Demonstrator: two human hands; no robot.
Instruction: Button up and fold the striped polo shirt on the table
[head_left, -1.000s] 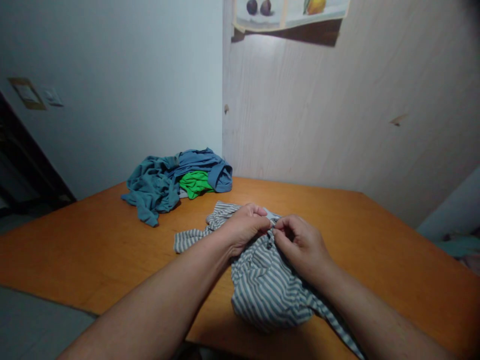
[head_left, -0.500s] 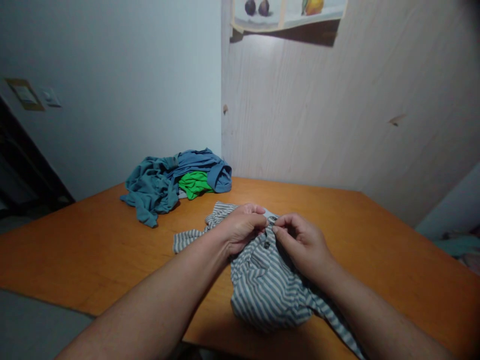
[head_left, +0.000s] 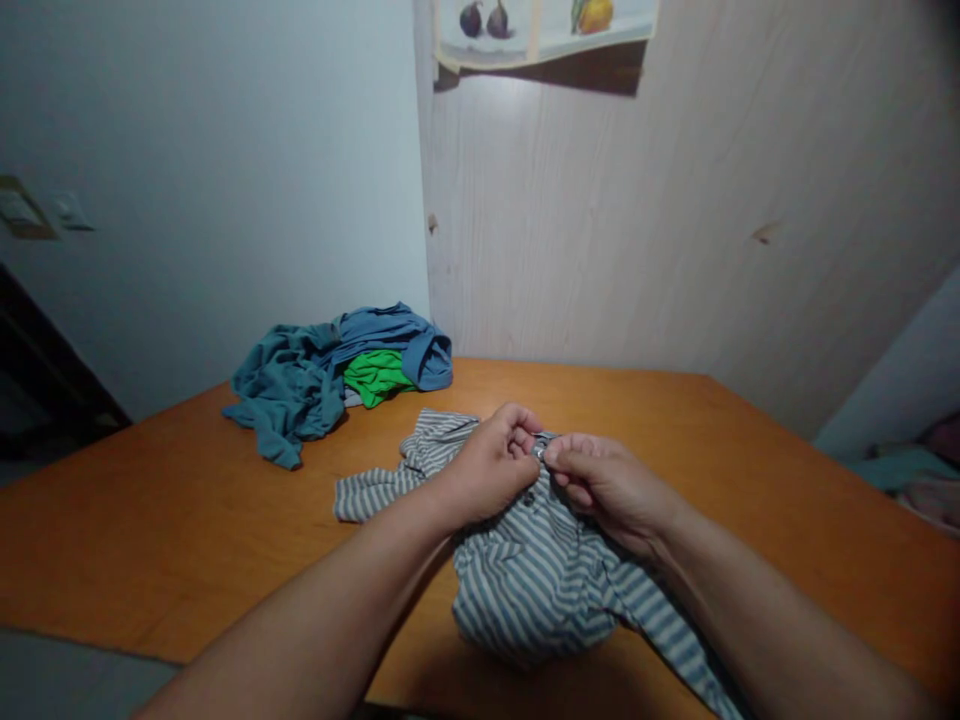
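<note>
On the orange wooden table (head_left: 187, 520), with a heap of blue and green clothes (head_left: 337, 370) at its far side, lies a striped shirt (head_left: 525, 580) whose collar edge the left hand (head_left: 491, 470) and right hand (head_left: 611, 485) both pinch, fingertips nearly touching.

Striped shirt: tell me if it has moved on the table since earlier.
No. The shirt keeps its gap to the clothes pile; only the view shifted.

table (head_left: 750, 480): orange wood | near edge: striped shirt (head_left: 540, 585) | far left: heap of blue and green clothes (head_left: 330, 370)
</note>
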